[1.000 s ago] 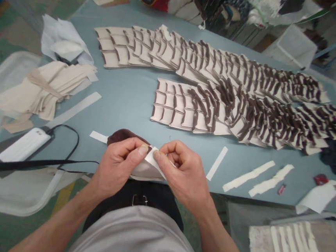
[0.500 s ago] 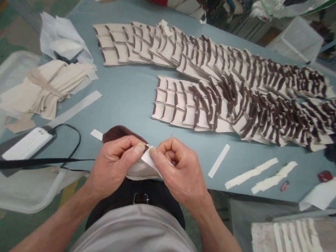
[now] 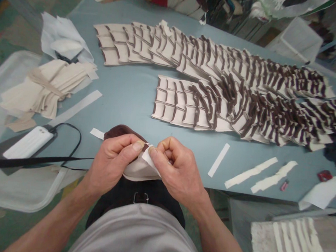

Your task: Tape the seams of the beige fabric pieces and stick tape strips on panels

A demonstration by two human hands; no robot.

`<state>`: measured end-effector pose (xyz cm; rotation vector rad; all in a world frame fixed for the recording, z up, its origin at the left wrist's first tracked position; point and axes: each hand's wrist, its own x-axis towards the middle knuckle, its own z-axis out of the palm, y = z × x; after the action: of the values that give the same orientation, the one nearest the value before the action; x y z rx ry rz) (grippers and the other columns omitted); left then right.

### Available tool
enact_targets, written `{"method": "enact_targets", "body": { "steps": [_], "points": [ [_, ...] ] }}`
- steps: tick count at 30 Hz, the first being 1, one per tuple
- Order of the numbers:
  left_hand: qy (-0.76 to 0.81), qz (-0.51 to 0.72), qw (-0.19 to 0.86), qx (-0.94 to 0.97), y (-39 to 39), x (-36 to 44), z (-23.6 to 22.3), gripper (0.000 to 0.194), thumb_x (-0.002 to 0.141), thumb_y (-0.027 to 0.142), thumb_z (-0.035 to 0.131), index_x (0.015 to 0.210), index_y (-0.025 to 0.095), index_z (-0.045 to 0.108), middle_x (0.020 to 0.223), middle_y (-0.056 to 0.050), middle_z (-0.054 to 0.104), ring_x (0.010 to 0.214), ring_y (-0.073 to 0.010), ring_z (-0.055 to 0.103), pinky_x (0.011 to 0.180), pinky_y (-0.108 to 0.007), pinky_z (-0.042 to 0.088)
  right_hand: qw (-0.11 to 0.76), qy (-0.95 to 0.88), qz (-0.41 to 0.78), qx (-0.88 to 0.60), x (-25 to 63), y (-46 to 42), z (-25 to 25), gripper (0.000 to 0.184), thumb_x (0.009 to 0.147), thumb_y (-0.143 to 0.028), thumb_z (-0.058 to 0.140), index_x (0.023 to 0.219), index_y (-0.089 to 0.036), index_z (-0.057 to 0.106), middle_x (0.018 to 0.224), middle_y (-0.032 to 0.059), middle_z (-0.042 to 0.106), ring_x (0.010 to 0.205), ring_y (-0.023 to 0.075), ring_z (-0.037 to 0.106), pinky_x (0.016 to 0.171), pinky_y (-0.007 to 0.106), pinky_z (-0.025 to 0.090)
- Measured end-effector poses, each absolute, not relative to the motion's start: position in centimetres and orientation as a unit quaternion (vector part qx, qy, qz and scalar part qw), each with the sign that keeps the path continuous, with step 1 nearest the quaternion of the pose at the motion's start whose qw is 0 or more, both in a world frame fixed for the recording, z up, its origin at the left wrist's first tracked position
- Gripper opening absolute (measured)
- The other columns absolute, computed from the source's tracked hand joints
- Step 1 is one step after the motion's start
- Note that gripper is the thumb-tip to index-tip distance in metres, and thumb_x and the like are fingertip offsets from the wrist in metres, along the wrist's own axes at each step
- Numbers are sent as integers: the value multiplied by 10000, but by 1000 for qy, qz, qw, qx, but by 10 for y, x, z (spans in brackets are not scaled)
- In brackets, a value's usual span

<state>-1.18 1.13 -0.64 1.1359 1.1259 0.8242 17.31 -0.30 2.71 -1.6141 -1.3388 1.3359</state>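
Note:
At the table's front edge, my left hand pinches the brim of a fabric piece, beige on the near side and dark brown on the far side. Between the thumb and fingers of my right hand is a white strip, which lies along the edge of the piece. Both thumbs are on top, close together. The fingers of both hands curl under, so the lower part of the grip is hidden. A short white strip lies just left of the fabric piece.
Two long rows of overlapping beige pieces with brown edges stretch across the table. Left are a banded beige bundle and a white power bank with a cable. Pale strips lie right; a strip-covered board sits below.
My hands stay almost in place, still pinching the fabric piece and white strip. The left hand has shifted very slightly left, and a little more of the beige fabric shows between the hands.

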Motion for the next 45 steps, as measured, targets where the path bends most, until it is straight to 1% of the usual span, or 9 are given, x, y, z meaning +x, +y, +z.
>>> {"method": "enact_targets", "body": {
  "steps": [9, 12, 15, 18, 24, 32, 37, 41, 45],
  "points": [
    [482, 356, 626, 499, 10, -19, -7, 414, 1046, 503, 614, 830, 167, 723, 713, 13, 616, 626, -115, 503, 556, -208, 411, 314, -555, 434, -636, 166, -4, 28, 271, 923, -395, 605, 729, -241, 496, 524, -105, 421, 468, 85, 360, 525, 243, 274],
    [466, 359, 652, 478, 9, -22, -10, 321, 999, 480, 696, 911, 176, 749, 764, 2, 683, 643, -118, 568, 579, -198, 454, 321, -567, 396, -648, 161, -5, 29, 281, 929, -420, 596, 734, -245, 496, 527, -96, 419, 470, 95, 350, 541, 253, 267],
    [449, 364, 667, 469, 8, -22, -10, 221, 904, 384, 806, 976, 181, 756, 801, -12, 732, 653, -127, 619, 582, -193, 476, 321, -570, 378, -656, 156, -7, 28, 282, 937, -424, 587, 736, -250, 491, 532, -85, 432, 464, 102, 360, 546, 258, 269],
    [461, 378, 645, 479, 7, -21, -6, 166, 851, 301, 827, 935, 177, 754, 776, -9, 731, 632, -118, 614, 569, -184, 474, 320, -571, 361, -665, 152, -9, 27, 276, 938, -413, 588, 739, -254, 482, 538, -72, 453, 466, 109, 389, 551, 259, 285],
    [479, 382, 626, 482, 7, -20, -2, 145, 861, 305, 791, 897, 173, 743, 713, 6, 704, 573, -100, 589, 528, -171, 456, 329, -566, 349, -671, 147, -13, 24, 258, 934, -401, 600, 750, -255, 494, 542, -61, 484, 475, 114, 417, 554, 261, 306],
    [492, 381, 598, 505, 5, -20, -5, 90, 873, 260, 721, 864, 171, 733, 676, 13, 708, 552, -107, 591, 514, -180, 447, 338, -521, 429, -656, 149, -11, 24, 294, 910, -446, 621, 734, -242, 502, 528, -92, 447, 470, 92, 381, 544, 259, 287],
    [522, 389, 535, 540, 3, -13, 4, 77, 816, 243, 698, 814, 170, 726, 672, 14, 705, 548, -116, 588, 513, -200, 449, 361, -484, 502, -619, 150, -10, 17, 329, 906, -490, 619, 746, -242, 472, 567, -89, 440, 517, 93, 373, 540, 245, 304],
    [561, 393, 482, 547, 2, -2, 15, 62, 761, 225, 644, 723, 188, 676, 595, 42, 631, 490, -105, 510, 475, -215, 398, 359, -450, 606, -549, 152, -10, 6, 421, 943, -616, 579, 793, -242, 456, 602, -87, 415, 536, 97, 353, 518, 237, 298],
    [572, 393, 471, 543, 2, 0, 18, 80, 746, 228, 598, 688, 199, 644, 566, 55, 570, 473, -102, 460, 459, -228, 352, 312, -470, 666, -489, 157, -5, -2, 576, 937, -788, 513, 788, -235, 455, 656, -62, 417, 581, 108, 364, 520, 242, 308]
  ]
}}
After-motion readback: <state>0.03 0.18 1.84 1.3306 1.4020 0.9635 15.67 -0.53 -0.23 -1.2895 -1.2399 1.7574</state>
